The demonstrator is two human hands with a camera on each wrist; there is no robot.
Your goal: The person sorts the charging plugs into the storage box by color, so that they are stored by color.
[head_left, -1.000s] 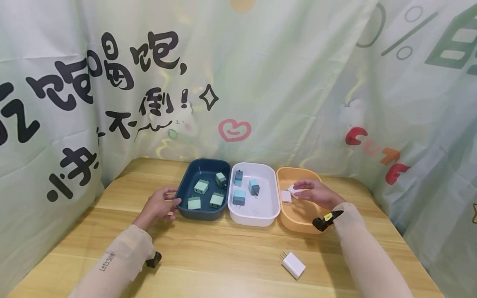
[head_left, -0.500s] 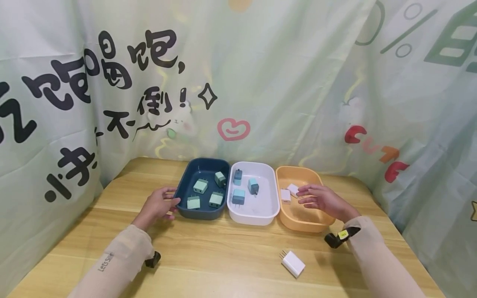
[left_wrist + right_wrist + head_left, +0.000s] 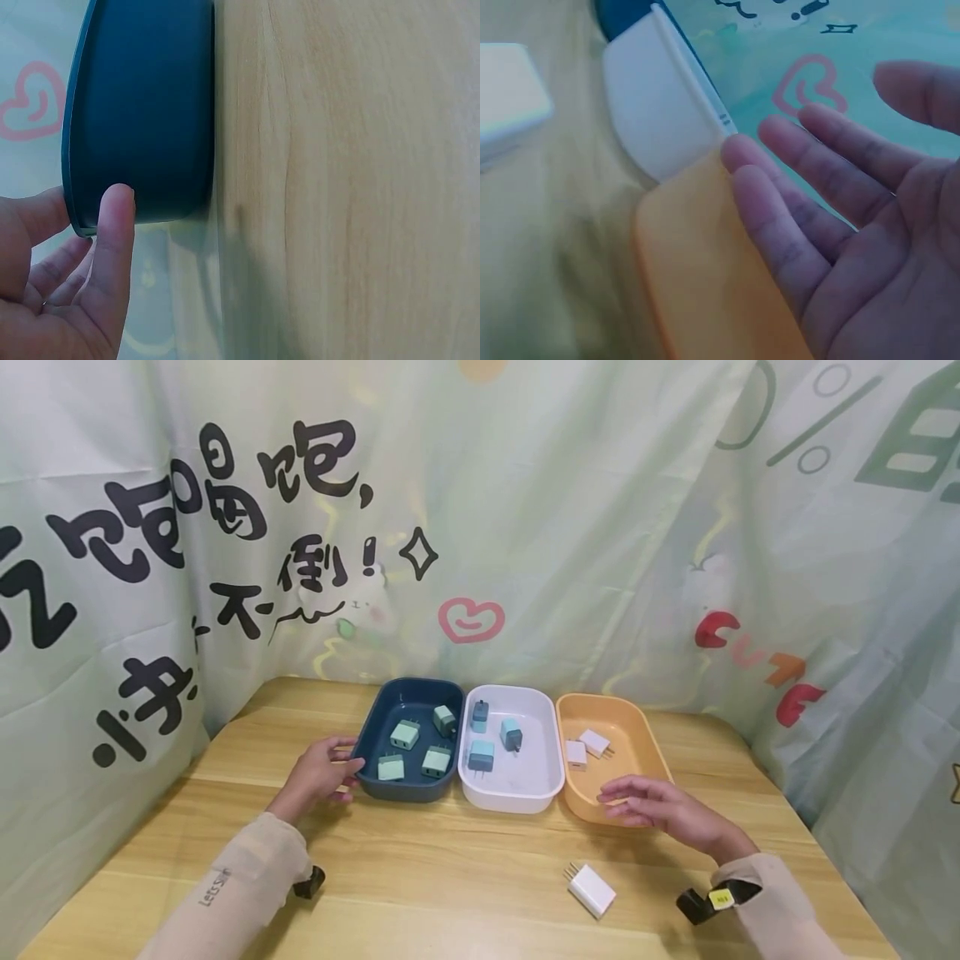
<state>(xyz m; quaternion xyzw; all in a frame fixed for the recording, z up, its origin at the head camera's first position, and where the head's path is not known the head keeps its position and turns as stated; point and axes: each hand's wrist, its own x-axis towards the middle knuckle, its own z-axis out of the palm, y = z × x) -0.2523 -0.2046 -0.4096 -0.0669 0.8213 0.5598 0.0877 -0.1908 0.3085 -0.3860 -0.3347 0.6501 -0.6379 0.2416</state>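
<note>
On the left, my left hand [image 3: 322, 774] rests against the outer left side of the navy blue bin [image 3: 408, 791], its thumb [image 3: 116, 217] and fingers loosely extended at the rim. Several pale green plug-in chargers lie in that bin, one of them a green charger [image 3: 405, 735]. My right hand [image 3: 671, 812], with fingers spread loosely and nothing in them, hovers over the near right rim of the orange bin [image 3: 622, 718]. Inside it are a white charger [image 3: 576, 756] and a second white charger [image 3: 596, 742]. A third white charger [image 3: 592, 891] lies on the table, prongs pointing away.
Between the outer bins stands a white bin [image 3: 536, 710], holding a blue charger [image 3: 481, 756] and two more blue ones. All three bins stand side by side on the wooden table [image 3: 420, 885]. A printed curtain [image 3: 562, 527] hangs behind.
My right hand has come away from the white charger in the orange bin and moved toward me, over the near rim. The left hand has stayed at the blue bin.
</note>
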